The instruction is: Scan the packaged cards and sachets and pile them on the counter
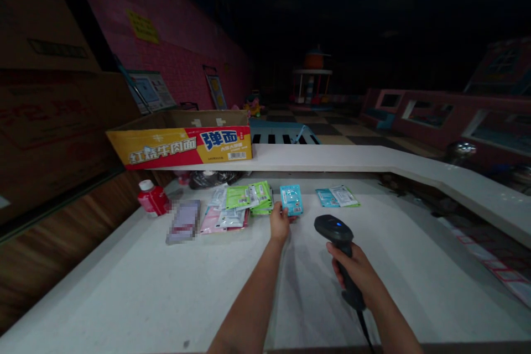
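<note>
My left hand (280, 222) grips the lower left corner of a blue packet (291, 199), whose printed side with a barcode faces me. In my right hand (357, 265) is a black barcode scanner (335, 228), its head pointing forward and left, a blue light lit on top and a cable running down from the handle. Left of the blue packet lies a heap of green packets (244, 196), with silver and pink packets (219, 220) beside and under them. Farther right, a small pile of blue and green packets (337, 196) rests on the white table (166, 293).
A red bottle with a white cap (151, 198) and a blurred flat item (183, 221) sit at the left. Behind, a yellow and red carton (182, 146) stands on a raised white ledge (323, 157). Large cardboard boxes (53, 116) are stacked far left.
</note>
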Demonstrator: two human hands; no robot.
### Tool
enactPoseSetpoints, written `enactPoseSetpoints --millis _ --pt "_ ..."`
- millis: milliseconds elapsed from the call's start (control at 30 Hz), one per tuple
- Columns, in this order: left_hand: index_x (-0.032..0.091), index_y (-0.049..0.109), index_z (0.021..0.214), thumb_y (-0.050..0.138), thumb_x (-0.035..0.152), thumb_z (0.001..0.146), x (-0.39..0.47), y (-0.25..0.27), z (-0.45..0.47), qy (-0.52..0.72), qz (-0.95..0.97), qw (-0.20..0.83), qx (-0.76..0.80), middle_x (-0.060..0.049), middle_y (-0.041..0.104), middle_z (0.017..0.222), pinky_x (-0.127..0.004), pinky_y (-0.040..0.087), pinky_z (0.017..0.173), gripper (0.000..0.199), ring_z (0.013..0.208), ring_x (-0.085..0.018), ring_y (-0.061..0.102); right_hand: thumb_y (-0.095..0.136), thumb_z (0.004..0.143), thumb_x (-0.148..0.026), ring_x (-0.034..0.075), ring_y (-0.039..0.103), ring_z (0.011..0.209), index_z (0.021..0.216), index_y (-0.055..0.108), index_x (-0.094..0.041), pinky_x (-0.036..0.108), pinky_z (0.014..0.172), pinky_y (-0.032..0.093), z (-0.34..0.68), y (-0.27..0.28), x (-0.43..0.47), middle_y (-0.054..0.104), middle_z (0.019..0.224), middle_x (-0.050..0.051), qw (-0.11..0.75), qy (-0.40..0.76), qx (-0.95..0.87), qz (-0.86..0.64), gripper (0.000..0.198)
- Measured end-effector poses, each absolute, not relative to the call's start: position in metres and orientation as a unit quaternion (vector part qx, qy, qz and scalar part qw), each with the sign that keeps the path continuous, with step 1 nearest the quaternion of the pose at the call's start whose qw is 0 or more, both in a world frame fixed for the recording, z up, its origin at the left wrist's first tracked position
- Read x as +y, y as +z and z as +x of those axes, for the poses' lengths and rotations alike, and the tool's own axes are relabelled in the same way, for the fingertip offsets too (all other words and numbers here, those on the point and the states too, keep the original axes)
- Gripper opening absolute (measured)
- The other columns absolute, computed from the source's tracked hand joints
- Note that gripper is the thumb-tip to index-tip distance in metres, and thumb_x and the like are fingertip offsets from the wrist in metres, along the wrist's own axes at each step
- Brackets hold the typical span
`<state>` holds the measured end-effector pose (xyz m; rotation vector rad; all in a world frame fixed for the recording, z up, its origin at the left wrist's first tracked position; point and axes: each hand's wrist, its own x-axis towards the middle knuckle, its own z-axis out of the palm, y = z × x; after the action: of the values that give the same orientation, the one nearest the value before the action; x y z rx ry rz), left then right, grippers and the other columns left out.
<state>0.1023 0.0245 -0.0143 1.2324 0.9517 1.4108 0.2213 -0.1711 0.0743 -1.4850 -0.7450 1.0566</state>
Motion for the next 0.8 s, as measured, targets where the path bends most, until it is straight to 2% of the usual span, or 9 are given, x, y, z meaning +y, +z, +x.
enactPoseSetpoints --millis 167,367,600,800 --pt "0.018 0.055 0.085 0.062 0.047 0.078 0.025 -0.015 0.102 0.584 0.523 0.474 0.401 -0.005 0.06 0.084 -0.031 0.06 0.056 0.03 0.07 -0.017 0.062 0.074 0.07 -0.046 0.009 0.043 0.028 0.068 0.054 -0.019 0.016 0.027 0.033 0.22 0.075 -0.172 0.053 0.04 -0.004 0.559 0.45 -0.309 -0.624 0.033" --pt "0.019 0.05 0.088 0.064 0.056 0.075 0.026 -0.017 0.105 0.578 0.5 0.511 0.393 -0.002 0.061 0.081 -0.027 0.058 0.052 0.042 0.061 -0.013 0.063 0.076 0.068 -0.044 0.01 0.044 0.028 0.072 0.057 -0.019 0.016 0.027 0.033 0.221 0.071 -0.169 0.055 0.042 -0.003 0.582 0.453 -0.286 -0.612 0.033" --pt "0.019 0.051 0.086 0.065 0.06 0.072 0.026 -0.017 0.104 0.582 0.502 0.508 0.389 -0.003 0.062 0.085 -0.03 0.058 0.053 0.046 0.064 -0.015 0.063 0.077 0.067 -0.049 0.011 0.047 0.032 0.083 0.06 -0.018 0.019 0.03 0.036 0.238 0.061 -0.149 0.056 0.045 -0.004 0.6 0.487 -0.246 -0.585 0.04" --pt "0.018 0.051 0.085 0.064 0.063 0.071 0.025 -0.015 0.103 0.577 0.506 0.51 0.389 -0.005 0.063 0.087 -0.032 0.058 0.054 0.048 0.07 -0.017 0.065 0.083 0.059 -0.045 0.01 0.048 0.036 0.084 0.06 -0.017 0.019 0.033 0.038 0.266 0.048 -0.119 0.057 0.048 -0.005 0.656 0.529 -0.197 -0.501 0.044"
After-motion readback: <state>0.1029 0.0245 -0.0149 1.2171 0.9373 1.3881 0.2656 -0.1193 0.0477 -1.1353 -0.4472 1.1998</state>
